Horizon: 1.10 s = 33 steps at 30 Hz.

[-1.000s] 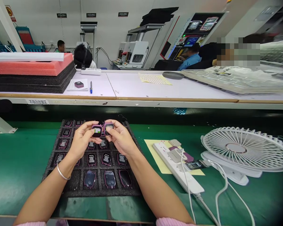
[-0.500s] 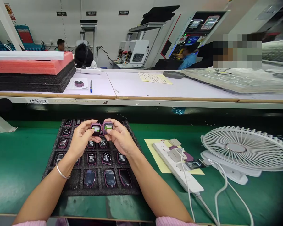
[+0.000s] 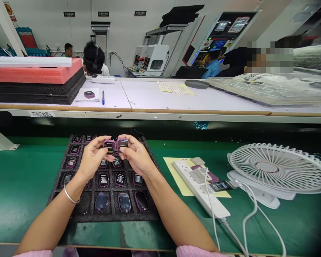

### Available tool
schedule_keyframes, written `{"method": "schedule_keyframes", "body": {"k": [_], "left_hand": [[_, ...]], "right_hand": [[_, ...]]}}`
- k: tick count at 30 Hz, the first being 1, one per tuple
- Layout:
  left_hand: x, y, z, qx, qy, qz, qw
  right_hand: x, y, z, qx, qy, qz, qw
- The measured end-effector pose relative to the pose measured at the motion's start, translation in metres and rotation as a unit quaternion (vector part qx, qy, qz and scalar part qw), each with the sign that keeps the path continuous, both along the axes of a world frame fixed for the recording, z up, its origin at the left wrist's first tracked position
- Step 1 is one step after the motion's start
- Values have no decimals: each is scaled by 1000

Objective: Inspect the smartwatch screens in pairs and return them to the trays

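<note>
i'm pinching a purple watch body [image 3: 109, 146] between the fingers of my left hand [image 3: 92, 159] and a second purple watch body [image 3: 122, 144] in my right hand [image 3: 137, 157], holding them side by side just above the black foam tray [image 3: 81, 215] on the green counter [image 3: 21, 185].

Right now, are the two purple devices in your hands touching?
Cannot tell: in the head view, the left device and right device nearly meet.
</note>
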<state>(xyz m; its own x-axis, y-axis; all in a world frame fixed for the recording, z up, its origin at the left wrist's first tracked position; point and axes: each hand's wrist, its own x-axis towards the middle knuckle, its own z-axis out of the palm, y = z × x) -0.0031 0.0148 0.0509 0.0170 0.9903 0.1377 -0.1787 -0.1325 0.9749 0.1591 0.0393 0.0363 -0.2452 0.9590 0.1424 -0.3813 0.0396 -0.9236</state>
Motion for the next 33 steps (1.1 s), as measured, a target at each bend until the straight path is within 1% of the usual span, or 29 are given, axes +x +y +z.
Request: {"method": "schedule_keyframes", "body": {"k": [6,17,21,23,25,26,27,28,29,30,32,33], "left_hand": [[0,1,-1,8,10,7,1000],[0,0,-1,8,13,9,1000],[-2,3,-2,2,10,6,1000],[-1,3,1,1,6,6,1000],[0,-5,8,7,-4,-3,1000],[1,-13,12,11,-16,-22,1000],[3,-24,18,14,-31,-55,998],[4,-37,24,16,-55,-108,993],[5,-51,29,13,-82,-178,981],[5,-65,34,4,-112,-253,961],[3,-90,39,-16,-150,-392,907],[0,-100,40,-35,-151,-431,889]], "right_hand": [[1,0,0,-9,7,18,1000],[1,0,0,-4,2,13,1000],[1,0,0,-1,4,16,1000],[2,0,0,2,5,16,1000],[2,1,0,5,4,13,1000],[2,1,0,6,4,14,1000],[2,1,0,8,3,16,1000],[2,1,1,10,2,23,1000],[1,0,2,14,0,33,999],[1,-3,4,22,-2,46,999],[2,-13,11,46,-10,76,996],[3,-22,15,63,-14,91,994]]}}
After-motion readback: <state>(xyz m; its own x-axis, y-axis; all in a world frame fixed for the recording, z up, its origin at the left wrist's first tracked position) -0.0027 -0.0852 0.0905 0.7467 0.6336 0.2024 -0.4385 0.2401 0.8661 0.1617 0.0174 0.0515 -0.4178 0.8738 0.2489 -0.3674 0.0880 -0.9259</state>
